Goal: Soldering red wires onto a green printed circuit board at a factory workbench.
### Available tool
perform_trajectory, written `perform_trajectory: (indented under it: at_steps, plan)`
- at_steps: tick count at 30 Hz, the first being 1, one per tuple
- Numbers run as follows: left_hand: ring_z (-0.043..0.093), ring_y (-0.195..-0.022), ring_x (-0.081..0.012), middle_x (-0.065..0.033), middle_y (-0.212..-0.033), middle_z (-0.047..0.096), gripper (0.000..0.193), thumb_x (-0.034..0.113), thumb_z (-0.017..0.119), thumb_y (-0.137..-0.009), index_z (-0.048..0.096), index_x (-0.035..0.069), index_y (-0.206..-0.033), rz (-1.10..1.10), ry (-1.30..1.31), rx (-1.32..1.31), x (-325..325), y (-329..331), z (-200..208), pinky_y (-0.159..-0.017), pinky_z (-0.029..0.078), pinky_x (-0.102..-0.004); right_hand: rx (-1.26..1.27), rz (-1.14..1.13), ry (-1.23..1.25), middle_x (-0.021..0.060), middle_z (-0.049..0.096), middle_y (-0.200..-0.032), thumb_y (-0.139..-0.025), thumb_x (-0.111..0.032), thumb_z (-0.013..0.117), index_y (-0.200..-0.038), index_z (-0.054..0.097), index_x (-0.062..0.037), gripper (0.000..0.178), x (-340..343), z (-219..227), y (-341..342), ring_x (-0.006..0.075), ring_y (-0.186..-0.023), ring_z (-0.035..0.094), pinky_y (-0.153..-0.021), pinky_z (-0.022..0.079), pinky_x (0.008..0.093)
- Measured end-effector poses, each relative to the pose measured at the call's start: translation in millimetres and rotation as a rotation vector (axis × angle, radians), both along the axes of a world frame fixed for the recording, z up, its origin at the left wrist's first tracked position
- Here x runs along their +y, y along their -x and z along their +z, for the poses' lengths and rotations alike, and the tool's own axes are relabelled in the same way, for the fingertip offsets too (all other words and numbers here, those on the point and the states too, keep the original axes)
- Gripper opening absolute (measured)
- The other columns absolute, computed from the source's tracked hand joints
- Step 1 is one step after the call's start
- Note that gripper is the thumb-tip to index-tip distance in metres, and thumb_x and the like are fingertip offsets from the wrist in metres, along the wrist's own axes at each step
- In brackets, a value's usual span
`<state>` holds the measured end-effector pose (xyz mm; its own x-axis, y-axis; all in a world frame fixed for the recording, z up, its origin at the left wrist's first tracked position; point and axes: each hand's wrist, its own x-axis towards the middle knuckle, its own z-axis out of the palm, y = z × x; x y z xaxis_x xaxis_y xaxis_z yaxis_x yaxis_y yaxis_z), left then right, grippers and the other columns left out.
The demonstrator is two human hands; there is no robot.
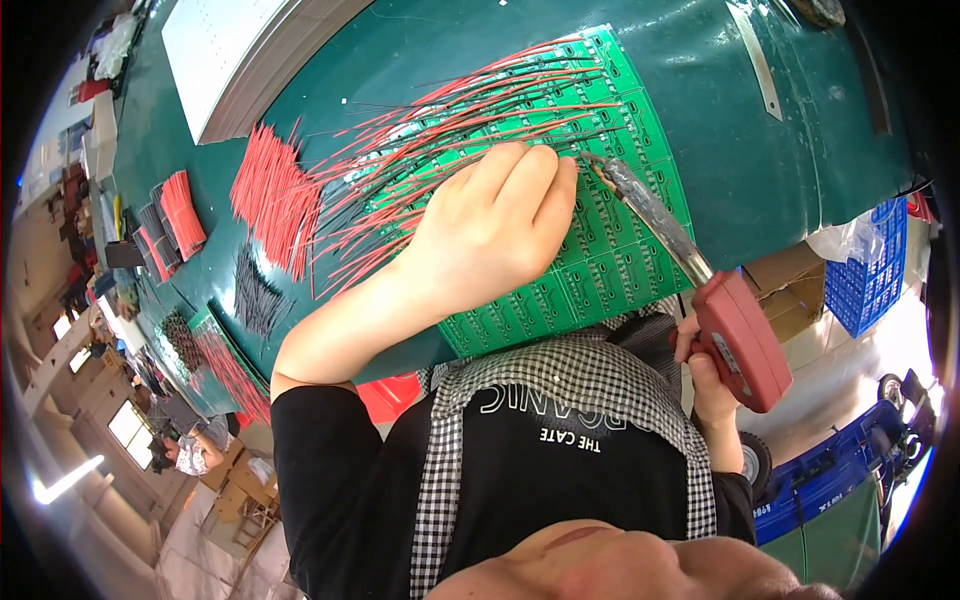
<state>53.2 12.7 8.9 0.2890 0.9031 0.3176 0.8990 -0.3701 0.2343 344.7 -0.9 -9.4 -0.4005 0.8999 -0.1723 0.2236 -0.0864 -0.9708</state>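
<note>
A large green circuit board panel lies on the table in front of me, with rows of red and black wires fanning off it to the left. Over its middle, my left hand is closed, its fingertips pinched by what looks like a thin wire; the hand hides most of that wire. My right hand grips the red handle of a soldering gun. Its long metal barrel slants up to the left, and the tip ends just right of my left fingertips, at the board.
Bunches of red wires and black wires lie on the green table at the left, beside bundled wires. A white stack stands at the back left. A metal strip lies back right; a blue crate stands beyond the table edge.
</note>
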Motion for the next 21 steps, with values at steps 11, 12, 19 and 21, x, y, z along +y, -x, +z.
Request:
perform_trajectory:
  at_steps: [11,12,19,21]
  plan:
    - [0.059,-0.075,-0.0234,-0.0110,-0.087,0.055,0.031,0.002,0.064,-0.065,0.064,-0.005,-0.095,-0.012,0.013,-0.004,1.2,0.7,-0.7,-0.061,0.051,-0.0316,-0.142,0.092,-0.088,0.0122,0.067,-0.099,-0.075,-0.029,0.078,-0.126,0.049,0.0056,0.068,-5.4,-11.2,-17.7,0.0193,-0.082,0.066,-0.075,0.052,0.0303]
    - [0.059,-0.075,-0.0235,-0.0111,-0.087,0.055,0.031,0.002,0.064,-0.064,0.064,-0.005,-0.095,-0.015,0.007,-0.007,1.0,0.9,-1.2,-0.061,0.051,-0.0317,-0.119,0.075,-0.063,0.0131,0.067,-0.102,-0.075,-0.029,0.078,-0.126,0.050,0.0056,0.068,-5.8,-10.3,-16.4,0.0202,-0.084,0.066,-0.077,0.052,0.0308]
    - [0.059,-0.074,-0.0234,-0.0111,-0.087,0.055,0.031,0.002,0.064,-0.064,0.063,-0.005,-0.094,-0.024,0.011,-0.024,1.8,2.3,-1.0,-0.060,0.051,-0.0319,-0.066,-0.003,0.056,0.0144,0.065,-0.105,-0.074,-0.032,0.079,-0.127,0.047,0.0053,0.072,-3.9,-2.6,-8.0,0.0196,-0.076,0.064,-0.067,0.050,0.0286]
    - [0.059,-0.074,-0.0233,-0.0110,-0.087,0.055,0.031,0.001,0.063,-0.064,0.063,-0.005,-0.094,-0.021,0.007,-0.019,1.2,2.5,-0.6,-0.060,0.051,-0.0317,0.047,0.006,0.138,0.0170,0.062,-0.110,-0.079,-0.032,0.074,-0.129,0.044,0.0045,0.069,0.8,5.5,-0.8,0.0184,-0.070,0.060,-0.067,0.051,0.0314]
